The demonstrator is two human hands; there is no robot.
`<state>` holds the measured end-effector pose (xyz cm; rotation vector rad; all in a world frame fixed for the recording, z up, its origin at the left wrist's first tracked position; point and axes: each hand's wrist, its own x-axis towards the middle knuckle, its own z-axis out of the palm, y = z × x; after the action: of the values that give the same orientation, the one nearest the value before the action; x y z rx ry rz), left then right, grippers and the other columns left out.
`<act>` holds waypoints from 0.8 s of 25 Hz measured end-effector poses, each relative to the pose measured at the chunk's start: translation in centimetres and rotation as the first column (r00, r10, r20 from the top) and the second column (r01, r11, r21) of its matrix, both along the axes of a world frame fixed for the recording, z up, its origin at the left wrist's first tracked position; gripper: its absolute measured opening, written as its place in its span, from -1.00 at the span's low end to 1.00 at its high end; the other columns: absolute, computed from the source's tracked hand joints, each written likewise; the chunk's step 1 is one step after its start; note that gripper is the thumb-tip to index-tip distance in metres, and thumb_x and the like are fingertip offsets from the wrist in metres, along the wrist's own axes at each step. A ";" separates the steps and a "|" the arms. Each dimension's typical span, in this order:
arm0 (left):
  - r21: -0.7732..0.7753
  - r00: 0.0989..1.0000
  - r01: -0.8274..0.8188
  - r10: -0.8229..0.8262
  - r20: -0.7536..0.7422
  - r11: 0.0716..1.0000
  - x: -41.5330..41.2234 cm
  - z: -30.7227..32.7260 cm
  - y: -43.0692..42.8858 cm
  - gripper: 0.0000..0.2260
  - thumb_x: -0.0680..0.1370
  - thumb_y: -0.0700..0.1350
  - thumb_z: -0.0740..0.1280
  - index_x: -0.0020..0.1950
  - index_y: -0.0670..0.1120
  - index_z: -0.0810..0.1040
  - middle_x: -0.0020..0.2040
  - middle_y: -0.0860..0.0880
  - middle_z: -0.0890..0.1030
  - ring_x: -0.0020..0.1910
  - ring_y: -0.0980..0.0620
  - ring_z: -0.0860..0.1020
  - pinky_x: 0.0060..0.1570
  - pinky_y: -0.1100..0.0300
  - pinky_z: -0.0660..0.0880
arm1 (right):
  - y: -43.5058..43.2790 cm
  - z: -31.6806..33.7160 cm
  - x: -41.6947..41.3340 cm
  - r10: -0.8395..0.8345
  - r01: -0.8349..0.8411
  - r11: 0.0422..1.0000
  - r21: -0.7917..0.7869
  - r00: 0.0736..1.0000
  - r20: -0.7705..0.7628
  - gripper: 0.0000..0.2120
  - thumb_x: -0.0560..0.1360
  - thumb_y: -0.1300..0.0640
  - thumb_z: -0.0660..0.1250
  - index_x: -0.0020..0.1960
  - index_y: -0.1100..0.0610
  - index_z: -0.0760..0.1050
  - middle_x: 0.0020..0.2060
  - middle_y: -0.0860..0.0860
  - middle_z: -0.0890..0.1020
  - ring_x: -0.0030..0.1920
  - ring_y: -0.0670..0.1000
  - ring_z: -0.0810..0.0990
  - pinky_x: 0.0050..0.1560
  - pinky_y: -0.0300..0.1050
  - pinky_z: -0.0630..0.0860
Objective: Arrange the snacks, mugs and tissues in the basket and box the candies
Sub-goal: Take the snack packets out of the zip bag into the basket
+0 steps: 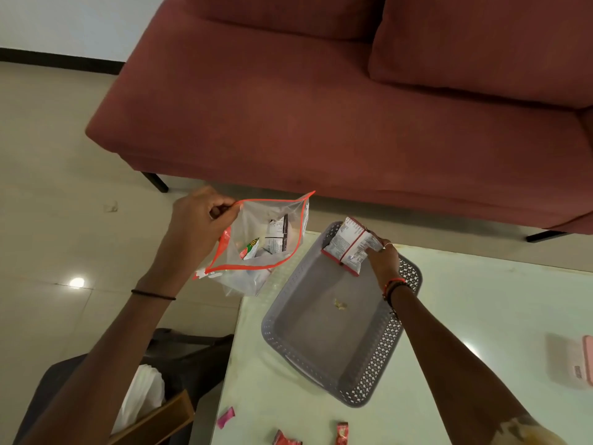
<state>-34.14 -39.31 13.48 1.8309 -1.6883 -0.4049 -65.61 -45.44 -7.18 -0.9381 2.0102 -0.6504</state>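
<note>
A grey perforated basket (378,358) sits on the pale table, with only a small crumb on its floor. My right hand (383,261) grips two white-and-red snack packets (348,247) at the basket's far corner, low over its inside. My left hand (199,220) pinches the red-edged rim of a clear plastic bag (253,274), held open beyond the table's far left corner. Inside the bag are more snack packets (277,237). Pink and red wrapped candies (226,417) lie near the table's front edge.
A red sofa (321,107) fills the space behind the table. A pink object (577,364) lies at the table's right edge. A wooden box corner (160,422) and white cloth sit at the lower left, on dark fabric. Tiled floor lies to the left.
</note>
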 end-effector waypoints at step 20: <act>0.021 0.998 0.052 -0.052 -0.030 0.998 -1.8 1.5 3.6 -0.91 0.48 -0.20 0.38 -0.12 -0.19 0.67 -0.26 -0.12 0.58 -0.40 0.19 0.44 -0.29 0.52 0.36 | 3.1 13.3 2.5 -0.114 0.247 0.935 -0.255 0.889 0.444 -0.93 0.50 0.19 0.37 -0.15 0.15 0.54 -0.34 0.00 0.56 -0.26 -0.04 0.55 -0.29 -0.30 0.49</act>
<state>-35.95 -35.68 14.97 1.7907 -1.7208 -0.4714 -63.13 -42.37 6.08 -0.7035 1.6407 -1.1913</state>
